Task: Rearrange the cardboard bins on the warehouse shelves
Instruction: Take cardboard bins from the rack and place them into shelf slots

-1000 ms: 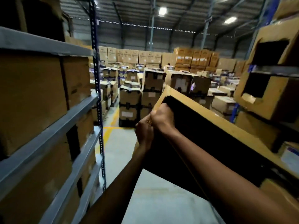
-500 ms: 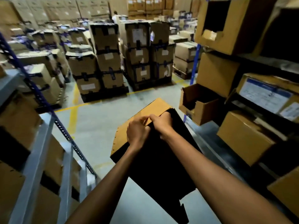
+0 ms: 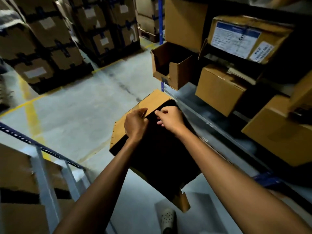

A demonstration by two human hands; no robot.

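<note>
- Warehouse aisle with a grey concrete floor [image 3: 76,115] and yellow lines, pallets of strapped boxes [image 3: 50,39] way past my hands.
- I've got the cardboard bin [image 3: 152,149] held up over the floor, tilted, dark inside facing me.
- Left hand [image 3: 135,124] is curled tight over the bin's far rim, right hand [image 3: 170,119] pinching the same rim just beside it, nearly touching.
- Right of the grip: shelf [image 3: 219,132] with an open-front bin [image 3: 170,65] and closed boxes [image 3: 219,88].
- Below the bin I see a white perforated shoe [image 3: 168,220].

The right-hand shelf [image 3: 211,119] carries an open cardboard bin [image 3: 170,66] beside closed boxes [image 3: 219,88].
</note>
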